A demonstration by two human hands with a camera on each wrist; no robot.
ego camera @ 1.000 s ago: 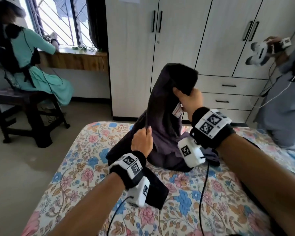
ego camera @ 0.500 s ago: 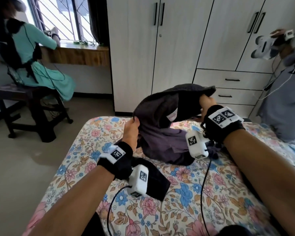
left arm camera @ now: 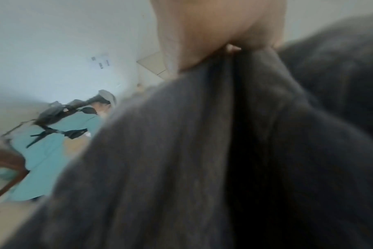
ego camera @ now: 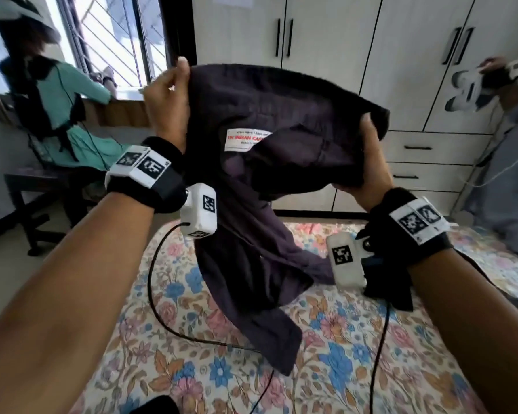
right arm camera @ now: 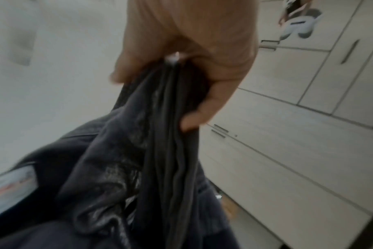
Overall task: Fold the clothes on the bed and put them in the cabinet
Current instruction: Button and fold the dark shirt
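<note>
Above floral bed [ego camera: 356, 354], frame centre: left hand [ego camera: 166, 98], right hand [ego camera: 368, 156] grip dark garment [ego camera: 260, 234], unfolded; folding barely begun, cabinet [ego camera: 326, 34] closed.

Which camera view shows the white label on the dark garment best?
The head view: the white label faces the camera on the dark garment, its red print partly readable. The right wrist view shows only a blurred corner of it at the left edge. The left wrist view shows none.
</note>
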